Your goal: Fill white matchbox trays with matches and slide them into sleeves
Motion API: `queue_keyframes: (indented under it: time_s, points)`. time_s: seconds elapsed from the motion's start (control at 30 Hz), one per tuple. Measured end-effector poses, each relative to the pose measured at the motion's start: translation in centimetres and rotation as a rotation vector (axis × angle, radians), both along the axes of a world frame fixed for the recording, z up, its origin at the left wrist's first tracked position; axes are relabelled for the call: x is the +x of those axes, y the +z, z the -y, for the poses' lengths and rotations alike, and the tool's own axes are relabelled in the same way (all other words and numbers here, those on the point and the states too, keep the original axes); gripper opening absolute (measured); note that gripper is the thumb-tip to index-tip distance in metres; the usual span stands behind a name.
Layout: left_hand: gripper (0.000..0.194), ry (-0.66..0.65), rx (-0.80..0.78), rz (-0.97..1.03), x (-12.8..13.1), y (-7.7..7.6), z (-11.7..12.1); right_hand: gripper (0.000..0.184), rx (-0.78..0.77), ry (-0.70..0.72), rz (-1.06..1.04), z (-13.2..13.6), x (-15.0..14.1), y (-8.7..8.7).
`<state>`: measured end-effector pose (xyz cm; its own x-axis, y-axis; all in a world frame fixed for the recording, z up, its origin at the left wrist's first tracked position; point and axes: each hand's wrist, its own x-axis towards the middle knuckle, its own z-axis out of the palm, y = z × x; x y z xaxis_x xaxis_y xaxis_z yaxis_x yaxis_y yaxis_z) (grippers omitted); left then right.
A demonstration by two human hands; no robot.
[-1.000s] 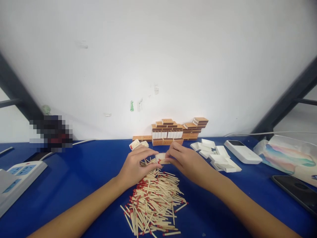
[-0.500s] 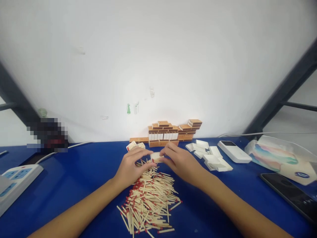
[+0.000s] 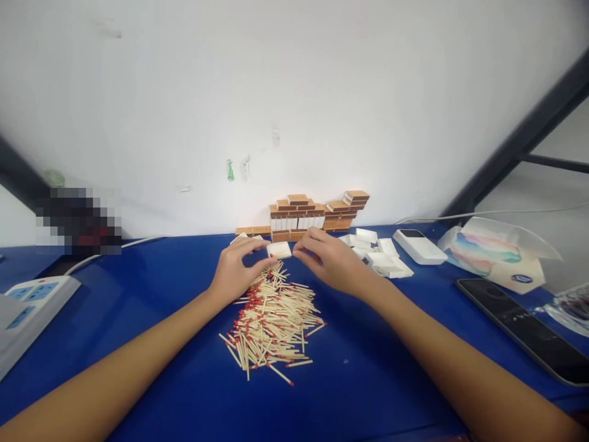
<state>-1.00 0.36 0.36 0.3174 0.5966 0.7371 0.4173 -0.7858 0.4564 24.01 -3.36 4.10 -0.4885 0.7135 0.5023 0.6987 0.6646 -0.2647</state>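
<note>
Because the pile of matches (image 3: 276, 319) lies loose on the bench (image 3: 368, 380) between the forearms, a low wrist or sleeve could scatter its near edge. Just beyond, at the pile's far end, is the white tray (image 3: 279, 248), between the fingertips, with a few red-tipped matches visible inside; uneven pressure on its left end could tip it and spill them, and a match caught askew could jam against its low wall. The left hand (image 3: 232, 270) is partly open, thumb and forefinger gripping the tray's left end. The right hand (image 3: 334, 264) is curled, its fingertips drawn close together just beside the right end; whether they touch the tray or pinch a match cannot be told. Beyond the right hand lie loose white trays (image 3: 386, 261), jumbled. Farthest, past both hands, stand the stacked matchboxes (image 3: 297, 200); their stepped upper rows could topple if knocked by outstretched fingers.
</note>
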Motion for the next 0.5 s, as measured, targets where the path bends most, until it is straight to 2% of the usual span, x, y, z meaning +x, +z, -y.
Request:
queue_keyframes:
  time_s: [0.07, 0.23, 0.37, 0.5]
  points:
    - [0.033, 0.046, -0.034, 0.030, -0.1, -0.1, -0.3, 0.016, -0.074, -0.020, 0.008, -0.1, 0.6, 0.7]
    - [0.031, 0.065, -0.080, 0.056, -0.1, -0.4, -0.5, 0.015, -0.409, 0.004, 0.106, 0.1, 2.0, 1.8]
    - [0.032, 0.054, -0.047, 0.030, 0.1, -0.4, -0.4, 0.017, -0.507, 0.032, 0.153, 0.7, 1.9, 1.4]
    - [0.030, 0.054, -0.040, 0.017, 0.1, -0.4, -0.4, 0.014, -0.537, 0.059, 0.196, 1.0, 1.5, 0.6]
